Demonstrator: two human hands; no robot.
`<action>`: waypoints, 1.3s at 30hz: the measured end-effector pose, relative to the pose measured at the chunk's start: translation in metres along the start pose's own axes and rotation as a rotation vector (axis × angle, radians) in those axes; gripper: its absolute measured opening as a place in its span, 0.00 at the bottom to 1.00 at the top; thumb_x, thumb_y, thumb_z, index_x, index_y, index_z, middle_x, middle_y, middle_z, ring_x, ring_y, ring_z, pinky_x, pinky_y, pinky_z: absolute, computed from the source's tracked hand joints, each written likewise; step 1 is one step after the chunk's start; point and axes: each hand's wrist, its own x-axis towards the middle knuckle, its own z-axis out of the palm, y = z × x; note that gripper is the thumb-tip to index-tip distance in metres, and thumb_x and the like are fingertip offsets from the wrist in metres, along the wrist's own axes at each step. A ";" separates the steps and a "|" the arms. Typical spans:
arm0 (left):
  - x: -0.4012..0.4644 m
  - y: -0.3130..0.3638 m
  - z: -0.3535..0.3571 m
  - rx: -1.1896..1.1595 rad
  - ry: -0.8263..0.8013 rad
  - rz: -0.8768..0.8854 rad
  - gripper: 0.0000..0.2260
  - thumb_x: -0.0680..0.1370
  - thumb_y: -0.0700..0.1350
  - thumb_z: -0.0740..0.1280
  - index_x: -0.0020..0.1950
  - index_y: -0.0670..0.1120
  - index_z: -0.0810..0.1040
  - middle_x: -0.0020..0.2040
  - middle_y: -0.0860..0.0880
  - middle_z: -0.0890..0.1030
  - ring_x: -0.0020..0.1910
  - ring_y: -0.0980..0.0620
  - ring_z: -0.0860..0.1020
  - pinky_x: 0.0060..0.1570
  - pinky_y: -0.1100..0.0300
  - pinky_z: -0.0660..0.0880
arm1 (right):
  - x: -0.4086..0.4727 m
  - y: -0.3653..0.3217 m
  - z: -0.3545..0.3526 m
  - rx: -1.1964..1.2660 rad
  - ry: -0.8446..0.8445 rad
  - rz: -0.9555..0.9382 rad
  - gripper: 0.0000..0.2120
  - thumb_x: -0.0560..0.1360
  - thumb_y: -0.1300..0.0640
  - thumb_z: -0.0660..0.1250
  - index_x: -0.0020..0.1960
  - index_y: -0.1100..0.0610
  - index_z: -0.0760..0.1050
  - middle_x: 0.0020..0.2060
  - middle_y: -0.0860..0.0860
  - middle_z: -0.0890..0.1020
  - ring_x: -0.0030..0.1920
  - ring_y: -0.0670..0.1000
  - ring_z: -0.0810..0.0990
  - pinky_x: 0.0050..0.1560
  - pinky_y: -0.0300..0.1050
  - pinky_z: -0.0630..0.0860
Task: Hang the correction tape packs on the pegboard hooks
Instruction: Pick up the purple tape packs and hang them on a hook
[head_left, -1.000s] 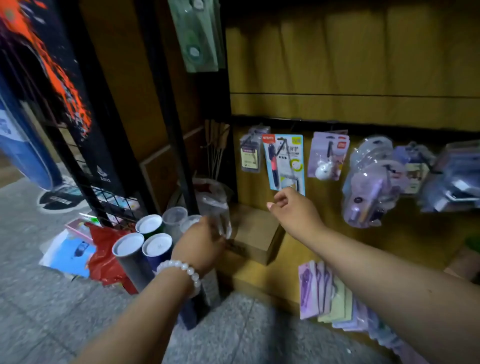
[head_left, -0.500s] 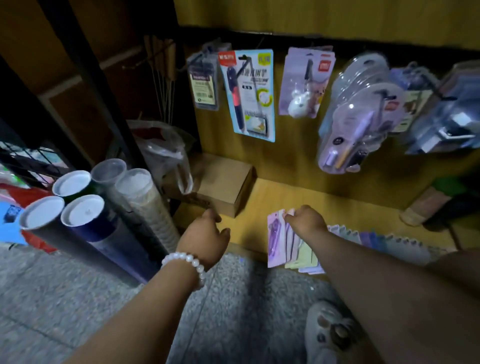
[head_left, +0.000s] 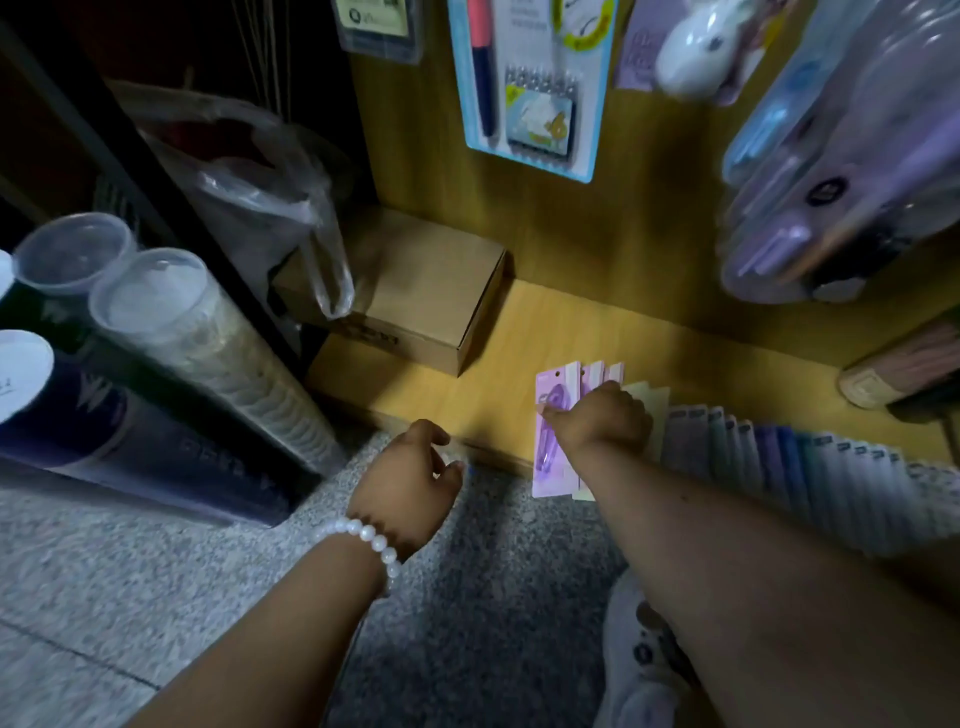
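A fanned row of correction tape packs (head_left: 789, 467) lies along the front edge of the low wooden shelf (head_left: 519, 332), in purple, pale green and blue cards. My right hand (head_left: 597, 418) sits on the leftmost purple pack (head_left: 549, 457), fingers curled over the stack's left end with the thumb on that pack. My left hand (head_left: 410, 478), with a pearl bracelet at the wrist, hovers over the shelf's front edge, fingers loosely curled and holding nothing. Blister packs hang on the yellow pegboard (head_left: 649, 208) above; the hooks are out of view.
A cardboard box (head_left: 415, 296) and a clear plastic bag (head_left: 270, 208) stand at the shelf's left. Capped tubes (head_left: 171, 332) lean at the far left beside a black rack post (head_left: 156, 192). A brush-like object (head_left: 904, 369) lies at the right. My slipper (head_left: 639, 649) is on the grey floor.
The view has dropped and closed in on the shelf. My right hand came down from the hanging packs onto the left end of the fanned row; my left hand left the tubes and lowered.
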 end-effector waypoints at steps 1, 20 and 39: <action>0.001 -0.002 0.002 -0.009 -0.003 -0.011 0.14 0.78 0.51 0.65 0.61 0.49 0.72 0.47 0.53 0.80 0.47 0.53 0.78 0.45 0.60 0.73 | 0.001 -0.003 0.003 -0.012 0.000 0.007 0.37 0.66 0.36 0.72 0.63 0.61 0.69 0.60 0.59 0.78 0.60 0.60 0.77 0.60 0.49 0.71; 0.002 -0.011 0.014 -0.115 -0.073 -0.112 0.11 0.79 0.50 0.65 0.59 0.47 0.71 0.40 0.53 0.80 0.38 0.54 0.77 0.36 0.59 0.70 | 0.005 -0.004 -0.007 0.132 -0.125 0.100 0.28 0.64 0.38 0.73 0.55 0.56 0.78 0.55 0.59 0.81 0.58 0.61 0.77 0.57 0.48 0.72; 0.006 -0.005 0.030 -1.262 -0.236 -0.404 0.14 0.75 0.35 0.69 0.61 0.34 0.78 0.57 0.34 0.82 0.50 0.40 0.81 0.57 0.43 0.78 | -0.013 -0.002 -0.015 0.394 0.061 0.107 0.21 0.74 0.41 0.65 0.49 0.59 0.80 0.47 0.59 0.83 0.53 0.60 0.79 0.49 0.45 0.73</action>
